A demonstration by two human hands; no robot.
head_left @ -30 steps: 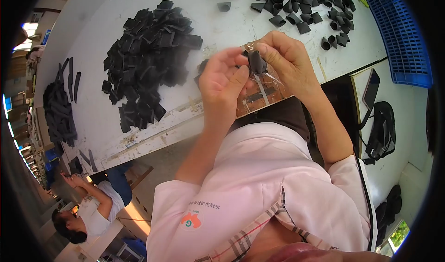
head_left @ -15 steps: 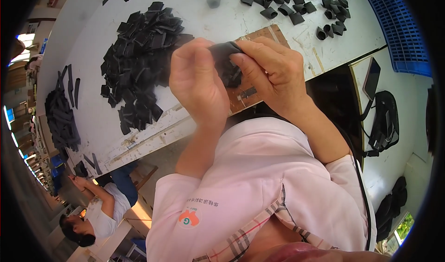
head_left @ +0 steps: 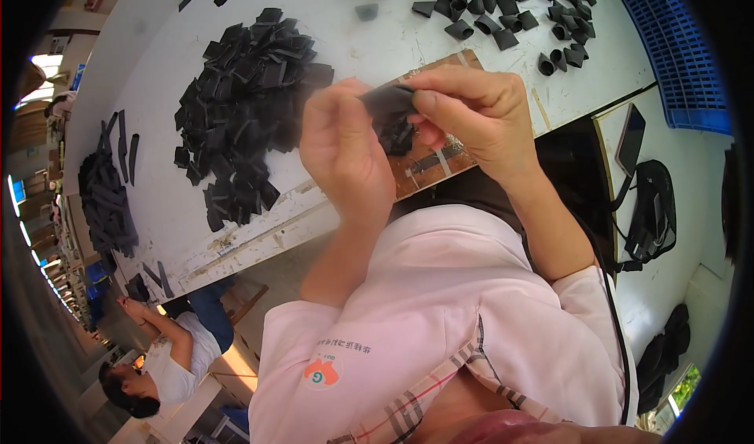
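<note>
Between my two hands is a small black flexible piece (head_left: 388,100), curved like a short sleeve. My left hand (head_left: 345,141) is closed on its left end. The thumb and fingers of my right hand (head_left: 477,118) pinch its right end. Both hands are raised over a brown wooden board (head_left: 463,157) at the table's near edge. Several black pieces (head_left: 397,139) lie on the board, partly hidden by my hands. Left of my hands spreads a large heap of flat black pieces (head_left: 243,102).
Open, tube-like black pieces (head_left: 506,37) lie scattered at the far side of the white table (head_left: 345,20). A blue plastic basket (head_left: 675,59) stands far right, above a phone (head_left: 631,139) and a black mesh pouch (head_left: 653,216). Black strips (head_left: 106,204) are piled left. Another person (head_left: 177,357) sits lower left.
Both hands have shifted slightly right and down with the black piece. My right hand's fingers have changed their hold, with the thumb now laid on the piece's end.
</note>
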